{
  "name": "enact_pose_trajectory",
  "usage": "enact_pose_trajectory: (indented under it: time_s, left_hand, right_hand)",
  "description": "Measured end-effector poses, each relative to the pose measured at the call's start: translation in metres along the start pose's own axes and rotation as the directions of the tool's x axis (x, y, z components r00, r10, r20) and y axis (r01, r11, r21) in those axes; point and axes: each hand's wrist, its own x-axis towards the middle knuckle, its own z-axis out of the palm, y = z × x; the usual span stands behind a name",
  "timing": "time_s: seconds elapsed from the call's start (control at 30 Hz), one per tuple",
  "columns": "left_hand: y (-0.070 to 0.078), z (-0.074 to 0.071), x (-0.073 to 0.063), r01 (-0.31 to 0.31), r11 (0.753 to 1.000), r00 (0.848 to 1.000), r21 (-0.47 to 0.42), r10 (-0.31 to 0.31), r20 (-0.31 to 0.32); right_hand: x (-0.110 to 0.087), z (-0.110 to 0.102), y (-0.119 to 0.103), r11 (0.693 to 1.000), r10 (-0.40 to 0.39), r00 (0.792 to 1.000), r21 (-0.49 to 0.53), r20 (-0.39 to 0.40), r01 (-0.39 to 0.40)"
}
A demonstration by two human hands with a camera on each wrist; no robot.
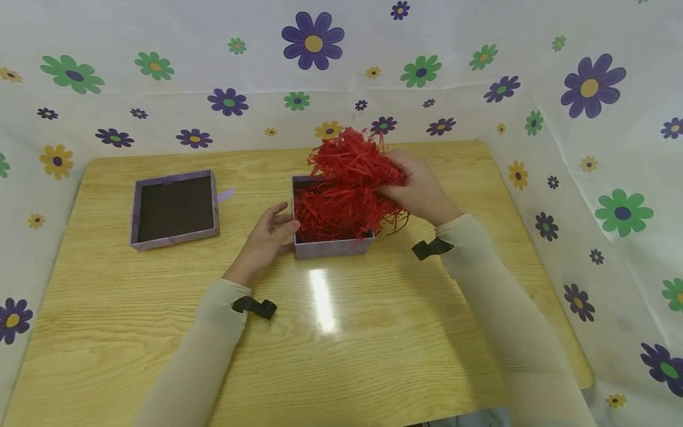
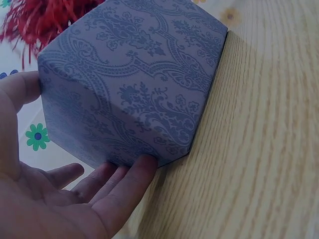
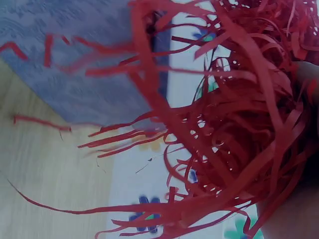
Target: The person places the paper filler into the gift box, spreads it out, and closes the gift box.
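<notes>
A purple-grey patterned box (image 1: pixel 332 248) stands uncovered on the table, with red shredded paper in and above it. My right hand (image 1: pixel 418 184) grips a big bunch of the shredded paper (image 1: pixel 354 157) over the box's right part; strands hang down from it. In the right wrist view the paper strips (image 3: pixel 239 134) cover most of the hand. My left hand (image 1: pixel 265 240) touches the left side of the box with nearly straight fingers. The left wrist view shows its fingertips (image 2: pixel 144 162) resting against the patterned wall (image 2: pixel 134 64), with the thumb at another face.
The box's lid (image 1: pixel 173 209) lies at the left with its dark inside up and a lilac ribbon tab (image 1: pixel 226 194) on its right side. Flower-print cloth (image 1: pixel 256 65) surrounds the back and sides of the wooden table (image 1: pixel 363 356).
</notes>
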Motion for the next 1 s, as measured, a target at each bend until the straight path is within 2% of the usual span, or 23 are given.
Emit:
enact_pose_trajectory:
  time_s: [0.1,0.2,0.37,0.47,0.63,0.8,0.9,1.0]
  left_hand:
    - [0.000,0.000,0.000,-0.005,1.000,1.000,0.002,0.005,-0.007]
    - [0.000,0.002,0.001,-0.017,1.000,1.000,0.000,0.017,-0.021]
    - [-0.002,0.003,0.003,-0.039,0.999,0.999,-0.031,0.038,-0.028]
    - [-0.002,0.003,0.003,-0.048,0.998,0.998,-0.036,0.047,-0.032]
    - [-0.002,0.003,0.003,-0.052,0.998,0.998,-0.026,0.051,-0.038]
    - [-0.003,0.002,0.003,-0.051,0.998,0.998,-0.040,0.050,-0.029]
    - [-0.003,0.002,0.003,-0.045,0.998,0.999,-0.032,0.044,-0.029]
    - [-0.002,0.002,0.003,-0.043,0.999,0.998,-0.029,0.042,-0.035]
  right_hand:
    - [0.006,0.018,-0.004,0.996,-0.035,0.996,-0.075,0.086,0.041]
    - [0.013,0.034,-0.007,0.983,-0.016,0.982,-0.177,0.186,0.049]
    - [0.022,0.055,-0.010,0.928,0.063,0.950,-0.369,0.306,0.058]
    - [0.025,0.066,-0.010,0.892,0.066,0.938,-0.442,0.340,0.097]
    - [0.028,0.082,-0.012,0.866,0.116,0.920,-0.492,0.376,0.092]
    - [0.029,0.097,-0.014,0.855,0.197,0.881,-0.515,0.431,0.060]
    - [0.030,0.105,-0.012,0.852,0.199,0.863,-0.516,0.464,0.082]
    - [0.030,0.107,-0.011,0.860,0.184,0.860,-0.502,0.477,0.094]
